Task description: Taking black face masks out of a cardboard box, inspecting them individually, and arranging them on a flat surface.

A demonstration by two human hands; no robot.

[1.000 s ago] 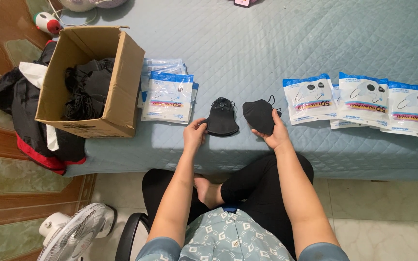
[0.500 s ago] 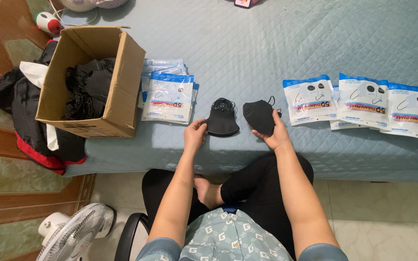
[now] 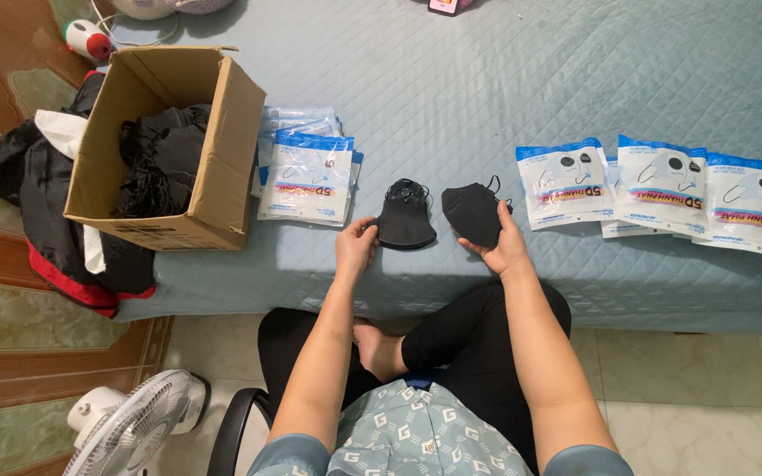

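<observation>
Spread across the near edge of the bed [image 3: 575, 79], between a cardboard box [image 3: 222, 176] at left and packets [image 3: 663, 185] at right, two black masks look light, soft and floppy. The left hand [image 3: 354, 247] pinches one mask [image 3: 405, 220] by its edge; the right hand [image 3: 506, 247] has its fingers closed on the other mask [image 3: 471, 211].

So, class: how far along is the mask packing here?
Done: filled pouches lie in a row on the right. In hand: the left hand and right hand each touch a black mask. Left: flat pouches and the box of masks.
</observation>
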